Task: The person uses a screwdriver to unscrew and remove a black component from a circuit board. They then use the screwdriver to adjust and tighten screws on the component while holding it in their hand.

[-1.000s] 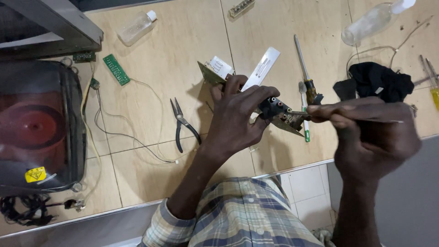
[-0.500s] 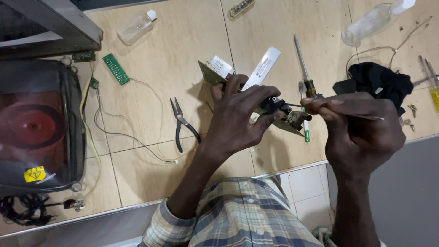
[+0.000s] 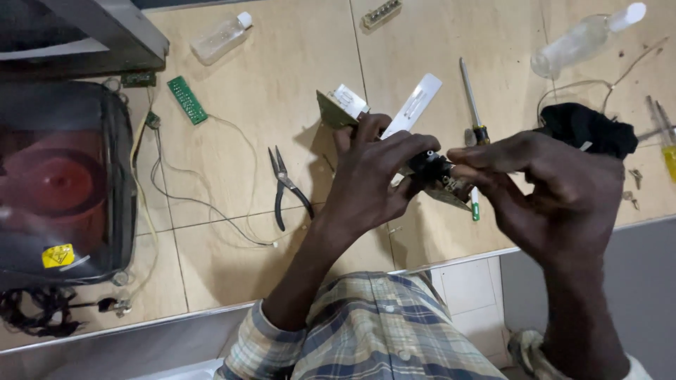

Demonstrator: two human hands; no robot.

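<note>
On the wooden bench (image 3: 282, 84) a pair of black-handled pliers (image 3: 285, 184) lies near the middle. Far left of them sits a small green circuit strip (image 3: 186, 100), and beyond it a clear plastic bottle (image 3: 222, 36). A second clear bottle (image 3: 584, 41) lies at the far right, above a black cloth (image 3: 584, 128). A screwdriver (image 3: 472, 102) lies between them. A dark open casing (image 3: 63, 183) fills the left side.

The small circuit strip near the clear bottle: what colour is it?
Green circuit strip, seen in the head view.

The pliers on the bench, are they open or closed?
Open. The pliers lie flat on the wooden bench, their dark handles spread apart, untouched by either hand.
</note>
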